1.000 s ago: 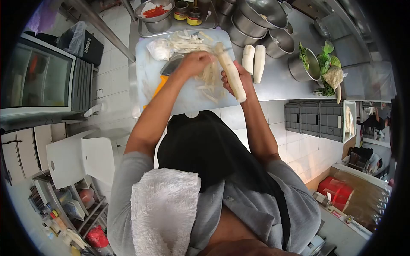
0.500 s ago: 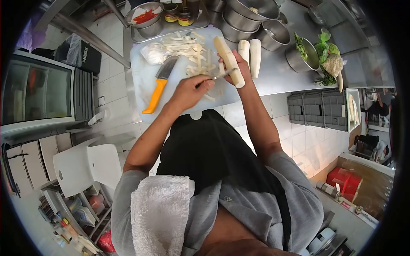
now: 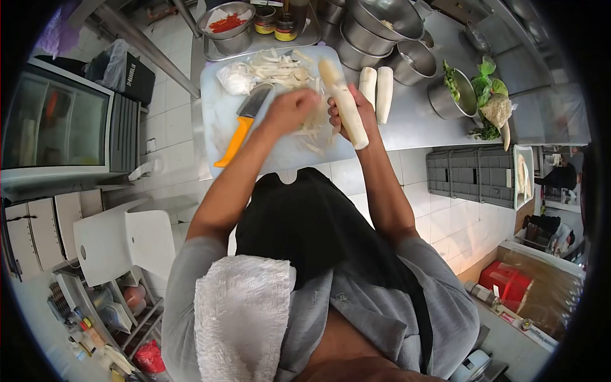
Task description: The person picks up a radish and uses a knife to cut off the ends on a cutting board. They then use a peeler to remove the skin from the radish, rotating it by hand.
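My right hand (image 3: pixel 353 113) wraps round a long, pale daikon (image 3: pixel 350 121), tilted over the right edge of the white cutting board (image 3: pixel 219 130). To its left, my left hand (image 3: pixel 289 111) is closed above the board; the peeler it grips is mostly hidden by the fingers and blur. Long cream peelings (image 3: pixel 283 70) lie heaped at the board's far side, with more strips under my hands. A knife with an orange handle (image 3: pixel 235 141) rests on the board left of my left hand, beside a crumpled white bundle (image 3: pixel 234 79). Two peeled daikons (image 3: pixel 384 95) lie to the right.
Stacked steel bowls (image 3: pixel 369 44) stand behind the daikons. A steel pot (image 3: pixel 452 97) and leafy greens (image 3: pixel 487 83) are farther right. At the back left sits a bowl with red pieces (image 3: pixel 227 24) near several jars. A grey crate (image 3: pixel 471 177) stands below the counter's edge.
My left hand has moved away from the daikon, up and slightly left, with the peeler leaving its surface. My right hand still holds the daikon. The whole view has shifted slightly.
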Tool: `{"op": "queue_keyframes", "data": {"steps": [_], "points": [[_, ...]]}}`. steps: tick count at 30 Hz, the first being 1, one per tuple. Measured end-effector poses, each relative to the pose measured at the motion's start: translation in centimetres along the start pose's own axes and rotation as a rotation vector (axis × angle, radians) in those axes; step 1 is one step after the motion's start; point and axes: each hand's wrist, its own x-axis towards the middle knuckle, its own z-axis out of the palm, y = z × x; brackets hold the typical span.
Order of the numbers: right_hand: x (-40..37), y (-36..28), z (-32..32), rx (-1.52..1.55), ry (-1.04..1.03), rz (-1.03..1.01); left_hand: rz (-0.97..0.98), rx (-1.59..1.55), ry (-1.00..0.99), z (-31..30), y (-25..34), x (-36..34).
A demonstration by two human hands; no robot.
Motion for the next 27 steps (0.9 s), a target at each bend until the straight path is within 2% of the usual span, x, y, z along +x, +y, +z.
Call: {"op": "queue_keyframes", "data": {"steps": [1, 3, 4, 7, 10, 13, 19, 23, 26, 27], "points": [[-0.7, 0.4, -0.7, -0.02, -0.008, 0.028, -0.117, 0.038, -0.006, -0.7, -0.7, 2.5], [-1.5, 0.7, -2.8, -0.073, -0.029, 0.074, -0.126, 0.083, 0.04, -0.4, -3.9, 6.1], [-2.2, 0.7, -2.8, -0.075, -0.051, 0.09, -0.128, 0.112, 0.064, -0.7, -3.4, 6.8], [-1.9, 0.2, -3.2, -0.056, 0.04, 0.068, -0.161, -0.063, 0.008, -1.4, -2.3, 5.3], [0.4, 0.0, -4.2, 0.068, -0.024, 0.091, -0.247, -0.115, -0.052, -1.6, 0.3, 1.4], [3.3, -0.2, -4.9, 0.109, -0.079, 0.121, -0.022, -0.206, 0.004, -0.6, 1.3, -3.1], [6.2, 0.3, -3.6, 0.049, -0.103, 0.132, 0.058, -0.028, -0.071, -0.6, 3.4, -7.5], [6.7, 0.7, -2.6, 0.111, -0.046, 0.193, 0.118, 0.006, -0.058, -0.3, 3.5, -7.5], [6.1, 0.4, -2.1, 0.034, -0.074, 0.158, 0.221, 0.088, 0.037, 0.1, 2.8, -6.9], [5.5, 0.3, -2.1, -0.021, -0.024, 0.103, 0.176, 0.07, -0.005, 0.2, 2.5, -6.0]]}}
